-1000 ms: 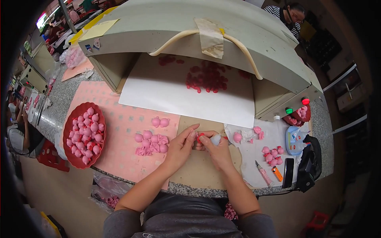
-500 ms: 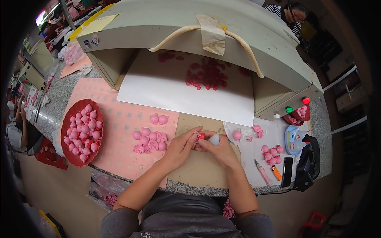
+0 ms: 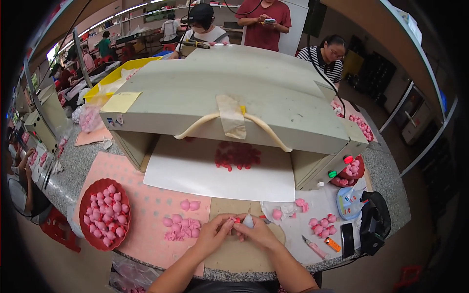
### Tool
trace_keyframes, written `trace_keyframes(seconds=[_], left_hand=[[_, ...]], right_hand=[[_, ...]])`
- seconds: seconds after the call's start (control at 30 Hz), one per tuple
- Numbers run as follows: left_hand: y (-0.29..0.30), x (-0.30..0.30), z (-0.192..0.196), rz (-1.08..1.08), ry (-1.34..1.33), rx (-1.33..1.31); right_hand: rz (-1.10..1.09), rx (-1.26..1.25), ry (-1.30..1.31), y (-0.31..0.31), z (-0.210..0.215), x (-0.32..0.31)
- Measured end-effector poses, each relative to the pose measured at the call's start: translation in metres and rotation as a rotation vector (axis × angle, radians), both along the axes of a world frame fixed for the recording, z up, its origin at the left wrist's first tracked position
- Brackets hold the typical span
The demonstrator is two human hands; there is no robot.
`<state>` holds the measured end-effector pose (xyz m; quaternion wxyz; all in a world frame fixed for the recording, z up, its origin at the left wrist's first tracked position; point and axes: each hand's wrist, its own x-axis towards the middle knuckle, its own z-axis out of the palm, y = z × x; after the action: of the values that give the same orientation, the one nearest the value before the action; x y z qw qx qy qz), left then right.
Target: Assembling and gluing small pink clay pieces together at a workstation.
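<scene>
My left hand (image 3: 215, 235) pinches a small pink-and-red piece (image 3: 237, 220) in front of me, its shape mostly covered by fingers. My right hand (image 3: 261, 235) is closed around a small pale squeeze bottle (image 3: 248, 221) with a thin needle tip pointing up, its fingers meeting the left ones at the piece. Both hands are over a tan work mat (image 3: 229, 207). Just left of them, a cluster of pink balls and ruffled pink pieces (image 3: 181, 228) lies on a pink sheet (image 3: 151, 215).
A red scalloped bowl (image 3: 82, 229) of pink balls stands at left. Ahead is a grey hooded machine (image 3: 273, 83), red pieces (image 3: 237, 157) on white paper beneath. At right lie pink balls (image 3: 322, 227), a pen-like tool (image 3: 315, 248), an orange lighter (image 3: 332, 244) and a phone (image 3: 347, 240). People work beyond.
The view has tilted up, so the bench sits lower in the picture and more people show behind the machine. My hands keep the same grip on the piece and the bottle.
</scene>
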<state>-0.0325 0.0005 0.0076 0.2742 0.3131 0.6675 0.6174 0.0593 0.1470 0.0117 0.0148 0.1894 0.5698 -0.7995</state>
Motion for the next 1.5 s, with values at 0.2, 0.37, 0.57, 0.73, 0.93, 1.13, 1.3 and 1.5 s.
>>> trace_keyframes(seconds=[0.2,0.37,0.57,0.73,0.93,1.13,1.3,1.5], left_hand=[[-0.005,0.002,0.004,-0.029,-0.219,0.1],[-0.004,-0.003,0.004,-0.047,-0.36,0.124],[0.004,-0.01,0.012,-0.071,-0.4,0.138],[0.004,-0.013,0.008,-0.055,-0.34,0.193],[0.002,-0.012,0.003,-0.023,0.497,0.186],[0.002,-0.013,0.002,0.066,-0.521,0.443],[-0.001,-0.016,-0.002,0.0,-0.817,0.545],[0.003,-0.011,0.007,-0.005,-0.946,0.498]], right_hand=[[0.019,0.051,-0.015,-0.007,0.008,-0.003],[-0.027,-0.044,0.025,-0.01,0.0,-0.005],[-0.03,-0.054,0.005,-0.007,0.009,-0.013],[-0.095,-0.4,0.041,-0.002,0.008,-0.012],[-0.112,-0.49,0.072,-0.012,0.011,-0.005],[-0.113,-0.045,0.084,-0.004,0.013,-0.006],[-0.303,0.464,0.101,0.007,-0.003,-0.007],[-0.25,0.531,0.218,0.016,0.013,0.0]])
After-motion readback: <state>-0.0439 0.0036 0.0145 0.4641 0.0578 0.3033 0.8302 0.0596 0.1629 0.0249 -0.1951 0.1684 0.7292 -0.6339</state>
